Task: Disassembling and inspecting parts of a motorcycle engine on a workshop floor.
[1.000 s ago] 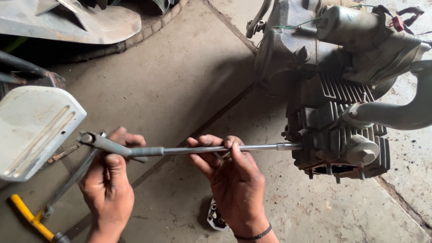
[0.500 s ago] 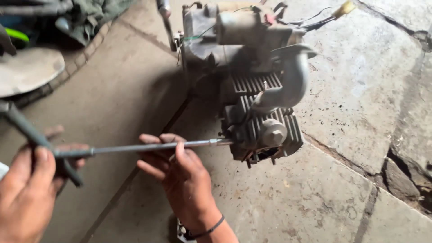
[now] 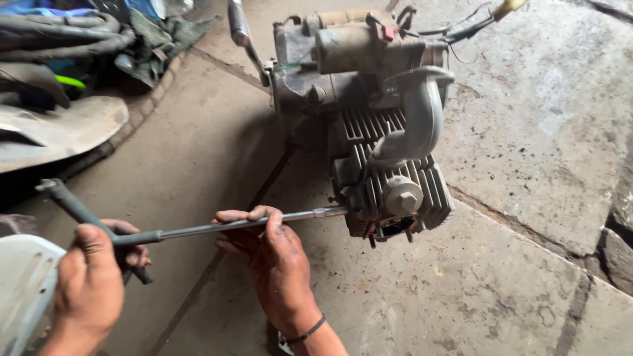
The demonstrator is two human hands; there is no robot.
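Currently working a long T-handle wrench [image 3: 217,227] into the side of a small engine [image 3: 369,132] lying on the concrete floor [image 3: 527,165]. Gripping the crossbar in the left hand [image 3: 89,287], fist closed tight around it just where bar and shaft meet. Steadying the shaft mid-length with the right hand [image 3: 277,260], fingers half curled and loose around it, more guiding than clamping; thin dark band on that wrist. Running the wrench nearly level, from lower left across to the engine, with the far end touching the low end of the finned cylinder [image 3: 432,188], just below the curved grey pipe [image 3: 422,118]. Cannot tell whether the socket end is fully seated on a fastener; too small and shadowed. Judging the step as turning a fastener at the cylinder end, with the wrench already placed. Calling, for the next turn, on keeping the shaft in line with the fastener, letting it spin within the right hand and swinging the crossbar with the left, without knocking the white panel [image 3: 23,283] just beside that hand. Elsewhere: chrome lever [image 3: 241,29] sticking up at the engine's far side, grey sheet part [image 3: 59,132] and a heap of hoses and cloth [image 3: 66,33] at upper left, well apart from both hands.
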